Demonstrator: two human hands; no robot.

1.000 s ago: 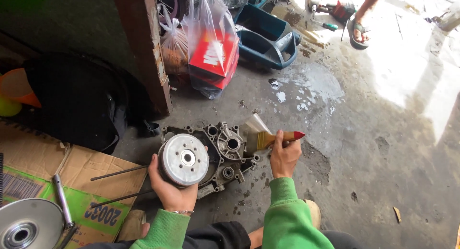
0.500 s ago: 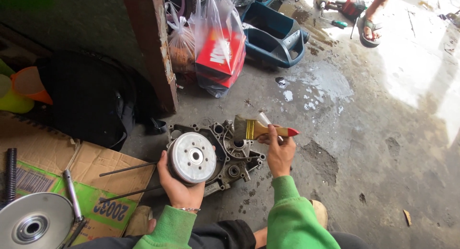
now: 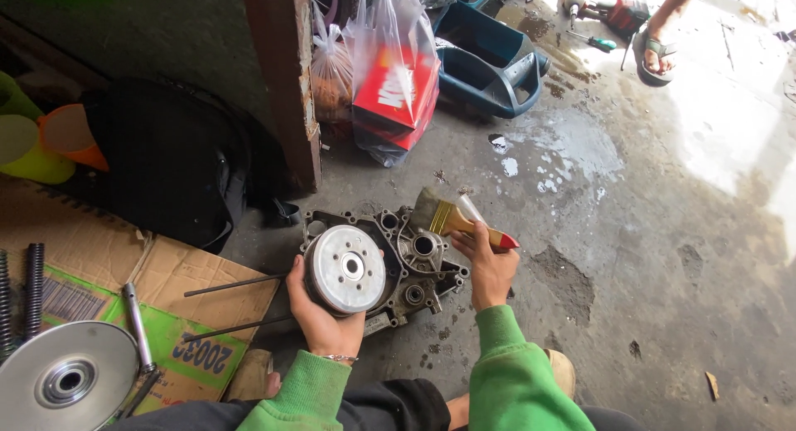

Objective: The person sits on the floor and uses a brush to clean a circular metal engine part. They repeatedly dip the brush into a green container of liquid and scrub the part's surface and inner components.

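Note:
A grey metal engine case lies on the concrete floor in front of me. A round silver drum-shaped part sits on its left side, and my left hand grips that part from below. My right hand holds a paintbrush with a wooden handle, red tip and dark bristles. The bristles rest over the upper right of the case. Both arms wear green sleeves.
Flattened cardboard at left carries a silver pulley disc, springs, a socket tool and two thin rods. A wooden post, black bag, plastic bags, blue case and another person's sandalled foot lie beyond.
The view has shifted slightly. My right hand has brought the brush a little lower over the case; my left hand keeps its grip on the round part.

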